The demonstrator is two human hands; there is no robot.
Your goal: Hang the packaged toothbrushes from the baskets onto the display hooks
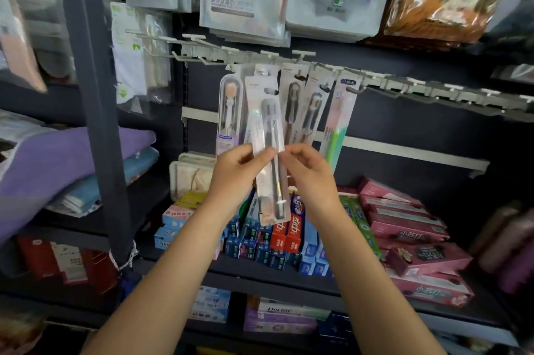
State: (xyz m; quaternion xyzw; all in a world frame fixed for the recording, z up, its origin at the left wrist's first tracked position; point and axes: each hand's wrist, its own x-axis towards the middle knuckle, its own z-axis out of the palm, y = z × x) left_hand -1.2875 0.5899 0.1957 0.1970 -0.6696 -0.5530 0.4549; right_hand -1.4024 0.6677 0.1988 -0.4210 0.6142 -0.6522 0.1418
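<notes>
Both hands are up in front of the hook rail [384, 85], sharing one packaged toothbrush [267, 135]. The left hand [237, 172] pinches the pack's left edge around its middle, and the right hand [307, 172] pinches the right edge at the same height, so each grip is closed on the pack. The pack stands nearly upright, its punched top just below the rail and overlapping the hung toothbrushes [300, 111] already there. It is not on a hook yet.

The risk I see is in the threading. The hang hole sits well above the fingers, so the thin card top can flex away from the hook tip and miss. The neighbouring packs hang close together, so a nudge could swing one off its hook or crowd the hook being aimed for. If one hand lets go early, the pack may drop onto the toothpaste boxes [289, 230] on the shelf [254, 273] below.
</notes>
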